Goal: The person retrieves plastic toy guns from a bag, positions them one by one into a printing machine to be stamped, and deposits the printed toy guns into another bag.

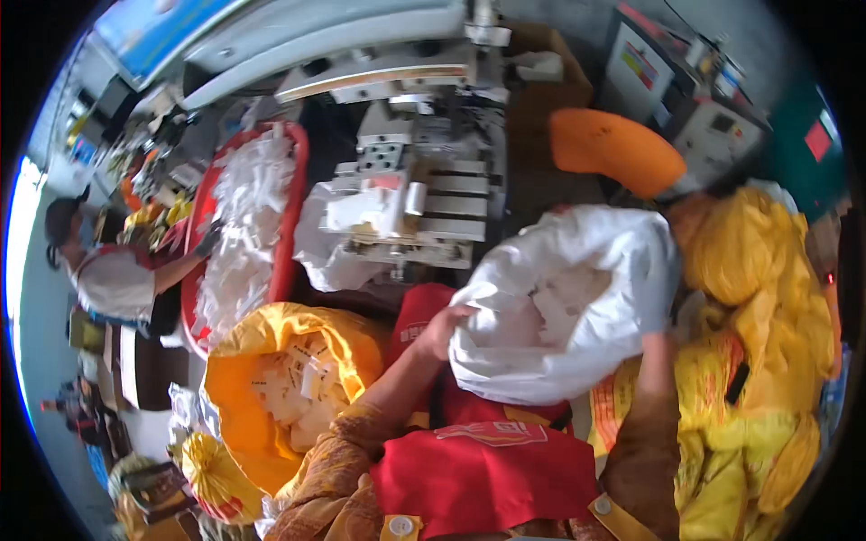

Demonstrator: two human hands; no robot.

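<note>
A large white woven sack (pixel 514 361) stands open in front of me, its rim rolled outward. Small pale pieces (pixel 568 302) lie inside it; their kind cannot be made out. My left hand (pixel 444 331) is closed on the sack's left rim, with the thumb and fingers at the fold. On the opposite side, my right hand (pixel 663 279), seemingly in a greyish glove and blurred, grips the right rim. To the left of my left forearm, an open yellow sack (pixel 236 433) holds white pieces with dark print (pixel 302 383).
Beyond the sacks stands a metal machine (pixel 415 198) with a slotted bed. A red tub (pixel 295 207) of white pieces is at left, where another person (pixel 117 279) reaches in. An orange curved panel (pixel 618 151) and stacked yellow sacks (pixel 758 316) flank the right side.
</note>
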